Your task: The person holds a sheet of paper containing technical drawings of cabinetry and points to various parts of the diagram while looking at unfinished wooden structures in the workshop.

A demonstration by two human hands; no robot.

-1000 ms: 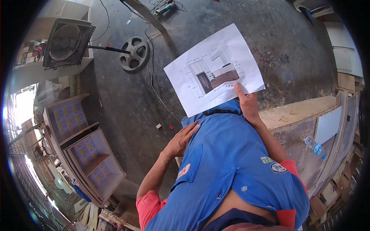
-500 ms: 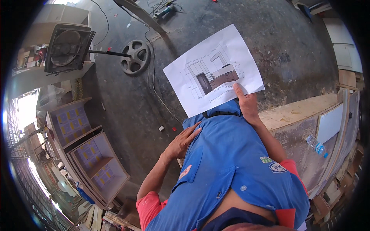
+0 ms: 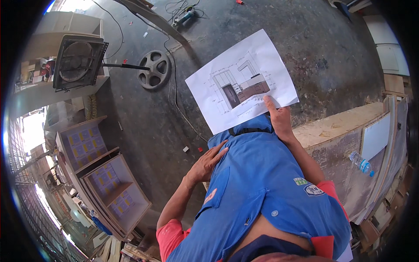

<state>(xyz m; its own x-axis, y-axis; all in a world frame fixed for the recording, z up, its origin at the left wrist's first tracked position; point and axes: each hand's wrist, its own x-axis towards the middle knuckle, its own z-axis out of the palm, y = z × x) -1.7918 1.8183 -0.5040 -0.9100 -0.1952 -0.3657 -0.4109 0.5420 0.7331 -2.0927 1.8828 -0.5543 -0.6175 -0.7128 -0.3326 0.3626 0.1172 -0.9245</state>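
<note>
A white sheet of paper with a printed cabinet drawing (image 3: 227, 74) is held out in front of me at a tilt. My right hand (image 3: 279, 118) pinches its near right corner, thumb on top of the printed side and fingers hidden beneath. My left hand (image 3: 207, 163) rests against the side of my blue overall (image 3: 248, 161), fingers stretched out and holding nothing. The sheet's near edge overlaps the dark belt at my waist.
A fan (image 3: 78, 63) on a round wheel-like base (image 3: 154, 70) stands at left, its cable trailing over the floor. Open cabinets (image 3: 115, 192) sit lower left. A power tool (image 3: 185, 18) lies far off. At right, a plastic bottle (image 3: 361, 164) lies on a wooden bench (image 3: 334, 168).
The paper and both hands stay almost where they were. The surroundings shift slightly in the picture, as from a small head movement.
</note>
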